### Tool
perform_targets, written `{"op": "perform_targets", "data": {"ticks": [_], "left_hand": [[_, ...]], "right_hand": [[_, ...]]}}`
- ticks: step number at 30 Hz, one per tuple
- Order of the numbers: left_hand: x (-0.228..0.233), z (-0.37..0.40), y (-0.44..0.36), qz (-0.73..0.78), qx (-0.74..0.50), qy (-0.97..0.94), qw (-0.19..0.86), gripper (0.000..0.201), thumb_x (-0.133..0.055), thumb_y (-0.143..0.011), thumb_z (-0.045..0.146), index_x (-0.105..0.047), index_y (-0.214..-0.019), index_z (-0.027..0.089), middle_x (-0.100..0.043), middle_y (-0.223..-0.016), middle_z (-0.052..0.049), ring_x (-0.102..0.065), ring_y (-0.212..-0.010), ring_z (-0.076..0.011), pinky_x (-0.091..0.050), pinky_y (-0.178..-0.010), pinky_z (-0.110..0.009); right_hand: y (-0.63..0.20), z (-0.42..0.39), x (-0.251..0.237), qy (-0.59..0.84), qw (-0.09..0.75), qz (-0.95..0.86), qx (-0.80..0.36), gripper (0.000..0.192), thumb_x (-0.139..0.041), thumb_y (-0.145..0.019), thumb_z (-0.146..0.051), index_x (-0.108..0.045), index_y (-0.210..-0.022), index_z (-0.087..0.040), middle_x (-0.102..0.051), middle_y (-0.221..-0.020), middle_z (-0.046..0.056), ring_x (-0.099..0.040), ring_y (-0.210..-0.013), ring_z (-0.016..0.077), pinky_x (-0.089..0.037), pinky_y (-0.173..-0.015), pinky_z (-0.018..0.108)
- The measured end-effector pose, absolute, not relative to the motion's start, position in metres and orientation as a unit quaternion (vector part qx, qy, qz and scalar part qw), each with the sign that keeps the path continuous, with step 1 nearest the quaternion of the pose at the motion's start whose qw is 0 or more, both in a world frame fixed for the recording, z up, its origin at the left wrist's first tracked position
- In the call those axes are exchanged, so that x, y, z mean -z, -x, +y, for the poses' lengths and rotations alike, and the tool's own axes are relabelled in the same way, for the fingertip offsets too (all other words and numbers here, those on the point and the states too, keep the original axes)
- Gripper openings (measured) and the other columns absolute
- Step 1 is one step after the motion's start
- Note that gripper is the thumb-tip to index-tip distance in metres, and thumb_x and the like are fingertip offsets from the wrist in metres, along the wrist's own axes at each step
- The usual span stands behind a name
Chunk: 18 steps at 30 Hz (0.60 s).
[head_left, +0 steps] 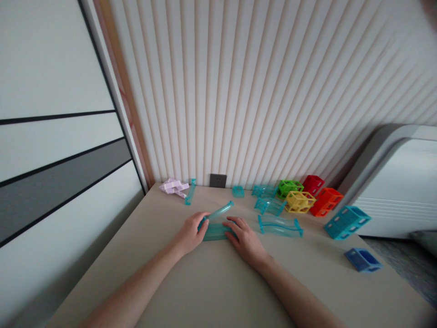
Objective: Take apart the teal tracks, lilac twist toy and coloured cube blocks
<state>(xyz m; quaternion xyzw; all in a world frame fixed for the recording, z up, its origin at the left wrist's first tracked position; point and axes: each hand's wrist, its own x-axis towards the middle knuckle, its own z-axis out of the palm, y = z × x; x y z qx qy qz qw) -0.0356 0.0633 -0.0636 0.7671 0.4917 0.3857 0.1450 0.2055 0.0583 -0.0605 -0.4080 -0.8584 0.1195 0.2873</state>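
see-through blue plastic track pieces (215, 223) lie on the table (205, 282), between two hands.
left hand (191, 233) curls around one end, right hand (244, 237) lies flat on the other (fingers spread); they look light, stiff, smooth, maybe slippery, so grip the side edges.

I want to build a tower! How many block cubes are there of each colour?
Green cube: 1
Red cube: 1
Yellow cube: 1
Orange cube: 1
Teal cube: 1
Blue cube: 1
Total: 6
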Motion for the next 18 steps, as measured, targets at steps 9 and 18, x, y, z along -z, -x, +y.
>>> {"op": "perform_targets", "data": {"ticks": [9, 18], "left_hand": [[0.075, 0.084, 0.065, 0.537, -0.398, -0.738, 0.091, 0.026, -0.046, -0.096, 0.028, -0.063, -0.115, 0.02, -0.073, -0.108, -0.01, -0.069, -0.1, -0.0237, -0.056, -0.091, -0.041], [0.088, 0.09, 0.071, 0.552, -0.345, -0.758, 0.046, 0.032, -0.057, -0.088, 0.011, -0.065, -0.116, 0.023, -0.068, -0.115, -0.009, -0.064, -0.11, -0.0256, -0.052, -0.101, -0.045]], "right_hand": [[-0.207, 0.06, 0.058, 0.39, 0.305, -0.86, -0.127, 0.027, -0.055, -0.099, -0.025, -0.064, -0.124, -0.025, -0.066, -0.12, 0.01, -0.06, -0.115, 0.024, -0.053, -0.101, 0.042], [-0.207, 0.058, 0.055, 0.371, 0.309, -0.865, -0.138, 0.03, -0.055, -0.099, -0.025, -0.064, -0.127, -0.027, -0.068, -0.119, 0.008, -0.06, -0.114, 0.024, -0.052, -0.101, 0.042]]}}
